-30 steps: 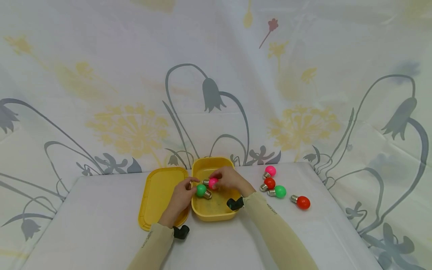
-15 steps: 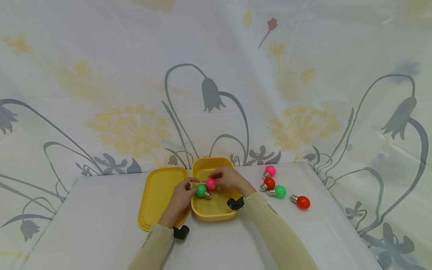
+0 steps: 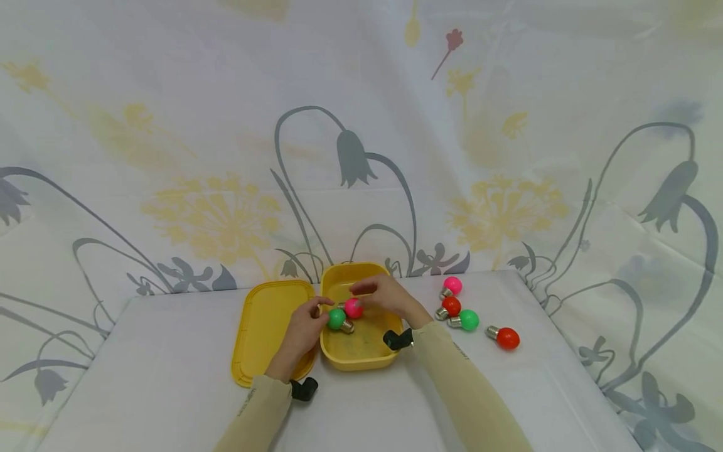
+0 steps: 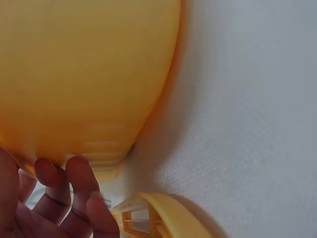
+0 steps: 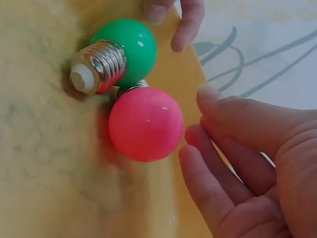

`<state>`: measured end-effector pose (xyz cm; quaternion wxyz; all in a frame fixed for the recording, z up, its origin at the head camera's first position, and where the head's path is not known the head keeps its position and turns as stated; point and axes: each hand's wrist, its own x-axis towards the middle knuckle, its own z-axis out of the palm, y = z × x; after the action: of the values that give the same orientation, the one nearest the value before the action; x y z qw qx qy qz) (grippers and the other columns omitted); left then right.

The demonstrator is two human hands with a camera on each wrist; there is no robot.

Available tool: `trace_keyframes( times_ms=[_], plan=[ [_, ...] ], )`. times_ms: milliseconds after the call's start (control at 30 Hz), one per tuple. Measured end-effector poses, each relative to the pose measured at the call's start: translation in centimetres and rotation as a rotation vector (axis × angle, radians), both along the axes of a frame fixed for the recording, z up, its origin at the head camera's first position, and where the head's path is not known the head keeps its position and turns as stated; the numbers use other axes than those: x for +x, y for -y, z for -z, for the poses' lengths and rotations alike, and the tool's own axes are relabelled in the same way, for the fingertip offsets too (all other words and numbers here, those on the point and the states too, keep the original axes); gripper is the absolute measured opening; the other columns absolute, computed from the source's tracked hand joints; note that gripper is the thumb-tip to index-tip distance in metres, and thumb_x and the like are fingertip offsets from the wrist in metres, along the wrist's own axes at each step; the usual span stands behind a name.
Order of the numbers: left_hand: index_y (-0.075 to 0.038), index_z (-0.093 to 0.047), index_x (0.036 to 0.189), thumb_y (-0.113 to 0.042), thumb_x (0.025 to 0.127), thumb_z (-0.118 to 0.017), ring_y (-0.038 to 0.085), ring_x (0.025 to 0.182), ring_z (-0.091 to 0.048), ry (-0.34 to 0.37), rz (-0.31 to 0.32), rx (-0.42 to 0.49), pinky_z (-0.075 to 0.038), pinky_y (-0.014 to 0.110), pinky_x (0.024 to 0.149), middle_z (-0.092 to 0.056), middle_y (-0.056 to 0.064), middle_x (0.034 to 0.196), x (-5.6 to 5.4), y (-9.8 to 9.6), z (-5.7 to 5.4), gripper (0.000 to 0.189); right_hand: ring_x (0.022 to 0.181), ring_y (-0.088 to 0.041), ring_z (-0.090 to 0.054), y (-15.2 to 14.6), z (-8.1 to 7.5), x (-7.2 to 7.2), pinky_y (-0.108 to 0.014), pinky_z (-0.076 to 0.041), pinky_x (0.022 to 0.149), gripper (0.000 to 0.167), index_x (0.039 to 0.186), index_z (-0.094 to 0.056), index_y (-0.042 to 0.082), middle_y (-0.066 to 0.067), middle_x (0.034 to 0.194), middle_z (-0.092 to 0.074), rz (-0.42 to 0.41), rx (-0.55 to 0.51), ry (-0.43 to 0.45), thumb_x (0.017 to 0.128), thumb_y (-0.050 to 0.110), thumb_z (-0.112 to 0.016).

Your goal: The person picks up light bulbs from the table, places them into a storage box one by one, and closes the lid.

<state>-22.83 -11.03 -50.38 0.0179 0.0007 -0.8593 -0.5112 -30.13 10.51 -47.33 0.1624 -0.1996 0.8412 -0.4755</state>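
Observation:
Inside the yellow plastic box (image 3: pixel 361 363) lie a green light bulb (image 3: pixel 336 319) and a pink light bulb (image 3: pixel 354 307), touching each other, their metal screw bases turned different ways. My left hand (image 3: pixel 305 326) grips the box's left rim: thumb and forefinger reach over it, while other fingers (image 4: pixel 79 178) lie curled against the outer wall. Just off the pink bulb (image 5: pixel 146 125), my right hand (image 5: pixel 252 163) has its fingers parted, with a gap to the bulb and nothing held.
A yellow lid (image 3: pixel 265 326) lies flat left of the box, close against it. To the right on the white table (image 3: pixel 186 389) are a pink bulb (image 3: pixel 452 286), a red bulb (image 3: pixel 450 306), a green bulb (image 3: pixel 469 321) and another red bulb (image 3: pixel 508 339). A flower-patterned cloth (image 3: pixel 361 213) hangs behind.
My right hand has lowered the pink bulb slightly leftward beside the green one, then let go and drawn back a little. The left hand stays at the box rim.

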Motion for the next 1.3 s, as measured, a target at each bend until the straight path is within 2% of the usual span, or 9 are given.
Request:
trace_keyframes(
  times_ms=[267, 500, 867, 1033, 1300],
  plan=[
    [-0.012, -0.070, 0.111, -0.004, 0.088, -0.059, 0.020, 0.069, -0.042, 0.001, -0.014, 0.022, -0.033, 0.032, 0.063, -0.040, 0.003, 0.072, 0.0, -0.3, 0.1, 0.027, 0.115, -0.025, -0.063, -0.5, 0.1, -0.3, -0.040, -0.045, 0.102, 0.035, 0.125, -0.069, 0.004, -0.005, 0.119, -0.070, 0.001, -0.103, -0.001, 0.089, 0.007, -0.071],
    [-0.013, -0.070, 0.110, -0.005, 0.088, -0.060, 0.020, 0.072, -0.043, -0.001, -0.026, 0.020, -0.033, 0.032, 0.064, -0.040, 0.002, 0.072, 0.0, -0.5, 0.2, 0.026, 0.119, -0.032, -0.060, -0.5, -0.2, -0.2, -0.041, -0.045, 0.101, 0.032, 0.121, -0.071, 0.009, -0.005, 0.118, -0.070, 0.030, -0.171, 0.030, 0.089, 0.006, -0.072],
    [-0.011, -0.070, 0.111, -0.005, 0.087, -0.060, 0.019, 0.071, -0.042, -0.017, -0.016, -0.011, -0.033, 0.033, 0.065, -0.040, 0.002, 0.073, -0.2, -0.4, 0.1, 0.027, 0.123, -0.037, -0.056, -1.1, -1.2, 0.2, -0.047, -0.042, 0.105, 0.035, 0.125, -0.068, 0.003, -0.010, 0.123, -0.068, 0.023, -0.194, 0.013, 0.090, 0.007, -0.070],
    [-0.011, -0.070, 0.112, -0.004, 0.086, -0.060, 0.019, 0.072, -0.042, -0.006, -0.014, -0.004, -0.033, 0.033, 0.065, -0.040, 0.002, 0.073, -0.2, -0.4, 0.0, 0.028, 0.124, -0.037, -0.056, -2.0, -1.6, 0.3, -0.044, -0.043, 0.103, 0.035, 0.126, -0.067, 0.001, -0.015, 0.126, -0.065, 0.027, -0.226, 0.007, 0.092, 0.004, -0.067],
    [-0.011, -0.070, 0.112, -0.005, 0.086, -0.061, 0.019, 0.073, -0.043, -0.012, -0.024, -0.011, -0.032, 0.031, 0.063, -0.039, 0.002, 0.073, -0.2, -0.4, 0.1, 0.028, 0.123, -0.036, -0.056, -3.7, -2.2, 0.6, -0.042, -0.044, 0.103, 0.036, 0.127, -0.066, 0.002, -0.014, 0.128, -0.065, 0.056, -0.216, -0.010, 0.092, 0.009, -0.068]
  ],
)
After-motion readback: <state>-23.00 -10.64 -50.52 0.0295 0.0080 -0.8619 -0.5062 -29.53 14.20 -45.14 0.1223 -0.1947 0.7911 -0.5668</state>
